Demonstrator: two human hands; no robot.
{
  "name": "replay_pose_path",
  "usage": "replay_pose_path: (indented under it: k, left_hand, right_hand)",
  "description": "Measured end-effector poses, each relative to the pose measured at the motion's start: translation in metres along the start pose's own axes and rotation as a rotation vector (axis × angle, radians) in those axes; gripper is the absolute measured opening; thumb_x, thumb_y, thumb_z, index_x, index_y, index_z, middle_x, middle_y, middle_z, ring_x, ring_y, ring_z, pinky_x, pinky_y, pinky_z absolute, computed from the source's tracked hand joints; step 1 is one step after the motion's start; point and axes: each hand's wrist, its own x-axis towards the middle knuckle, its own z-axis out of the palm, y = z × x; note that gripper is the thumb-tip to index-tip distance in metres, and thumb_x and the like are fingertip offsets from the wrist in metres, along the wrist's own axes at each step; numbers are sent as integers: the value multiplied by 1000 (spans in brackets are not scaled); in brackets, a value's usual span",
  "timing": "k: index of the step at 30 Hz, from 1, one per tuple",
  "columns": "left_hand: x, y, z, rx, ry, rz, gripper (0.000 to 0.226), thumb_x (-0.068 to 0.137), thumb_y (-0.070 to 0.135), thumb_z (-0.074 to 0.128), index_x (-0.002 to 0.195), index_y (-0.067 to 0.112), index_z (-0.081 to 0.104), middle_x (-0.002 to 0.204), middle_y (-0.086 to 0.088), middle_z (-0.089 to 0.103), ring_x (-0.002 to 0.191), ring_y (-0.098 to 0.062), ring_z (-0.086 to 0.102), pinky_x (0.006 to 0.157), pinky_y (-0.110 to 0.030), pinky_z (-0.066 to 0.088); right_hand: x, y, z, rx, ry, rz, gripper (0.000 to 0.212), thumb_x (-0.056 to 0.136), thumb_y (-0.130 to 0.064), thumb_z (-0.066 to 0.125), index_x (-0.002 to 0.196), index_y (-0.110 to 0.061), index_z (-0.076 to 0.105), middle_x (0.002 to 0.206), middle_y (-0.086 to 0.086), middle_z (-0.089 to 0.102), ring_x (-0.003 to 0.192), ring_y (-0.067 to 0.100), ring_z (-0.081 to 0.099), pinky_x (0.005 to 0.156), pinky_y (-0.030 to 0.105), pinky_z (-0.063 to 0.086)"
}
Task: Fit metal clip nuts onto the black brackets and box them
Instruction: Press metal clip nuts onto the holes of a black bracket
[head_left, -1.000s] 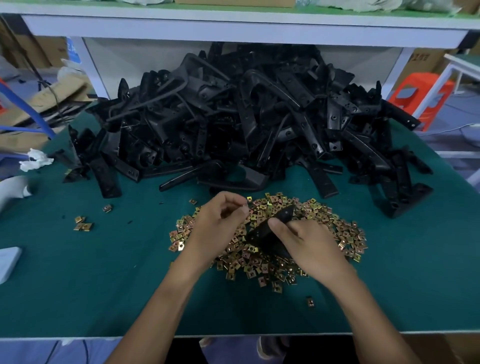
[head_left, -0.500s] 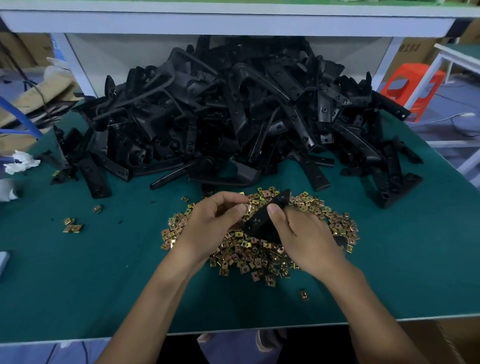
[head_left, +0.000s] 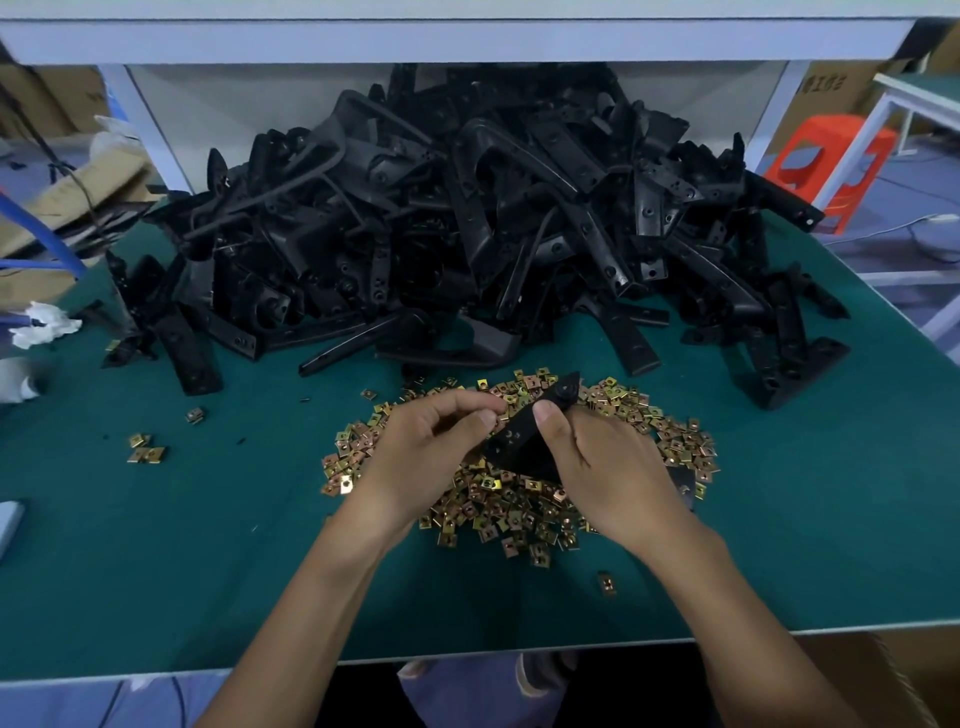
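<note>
My right hand grips a black bracket, held tilted with its tip pointing up and to the right. My left hand pinches at the bracket's left edge with thumb and fingers closed; whether a clip nut sits between them is hidden. Both hands hover over a heap of brass-coloured metal clip nuts on the green table. Behind it lies a big pile of black brackets.
A few stray clip nuts lie on the left of the table and one near the front edge. A white shelf hangs over the pile. Cardboard and white cloth sit at left; an orange stool stands at right.
The bracket has been lifted slightly and tilted more upright. My left fingers stay pinched at its edge. The camera has dipped a little.
</note>
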Motion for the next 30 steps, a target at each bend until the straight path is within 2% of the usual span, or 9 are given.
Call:
replay_pose_path:
  k: [4,9,11,14,16,18,21,26,30]
  left_hand:
    - [-1,0,1,5,2,0,21,98,16,65,98,32,79,98,4,77,92,-10,71,81,-22,55]
    - [-3,-4,4,-70,39,-50,20,98,15,63,96,27,80,95,1,77,91,-13,71,85,-29,57]
    - [-4,-5,5,-6,58,-20,20,98,16,64,96,28,79,95,1,77,91,-16,71,81,-25,57]
    - [-5,-3,6,85,74,38,16,96,20,68,104,28,78,97,5,76,92,-16,70,81,-28,56]
    - [-8,-3,7,135,51,65,25,92,24,75,115,30,74,100,11,74,91,-7,70,78,-23,55]
    - [-11,-4,9,259,63,93,40,85,32,81,123,37,68,104,19,70,93,-2,68,79,-20,54]
    - [-14,-2,10,391,132,142,46,83,40,81,126,45,63,106,26,66,94,3,64,75,-9,48]
    - [-16,4,12,541,171,275,40,85,38,80,124,35,69,106,25,69,103,9,61,84,-2,40]
    - [-17,5,14,584,194,358,36,87,32,79,122,27,72,107,18,70,103,6,62,86,-2,40]
  right_hand:
    - [-1,-2,0,-15,-3,-12,60,97,-67,6,69,-27,39,68,-9,48,62,8,49,65,39,43]
    - [-1,-6,1,-36,-10,-35,64,95,-68,2,74,-26,44,74,-8,51,71,17,55,66,38,45]
    - [-2,-6,2,-34,0,-30,62,94,-68,1,73,-26,42,74,-8,50,71,19,55,65,38,43]
    - [-3,-6,4,2,32,7,61,94,-69,2,73,-27,42,74,-9,50,71,19,55,64,38,41]
    - [-4,-7,6,32,47,30,63,95,-69,3,76,-27,45,75,-9,53,71,20,57,65,38,44]
    - [-4,-8,6,56,66,44,58,96,-69,5,73,-30,42,74,-10,52,69,18,55,64,37,40]
    - [-4,-9,3,61,77,48,56,97,-68,7,74,-30,42,74,-11,50,71,19,56,65,38,41]
    - [-3,-9,2,67,81,65,58,95,-70,6,75,-29,43,73,-11,50,71,20,57,66,39,44]
    - [-3,-10,0,61,77,58,55,96,-68,7,72,-31,39,72,-11,50,71,21,58,67,39,46]
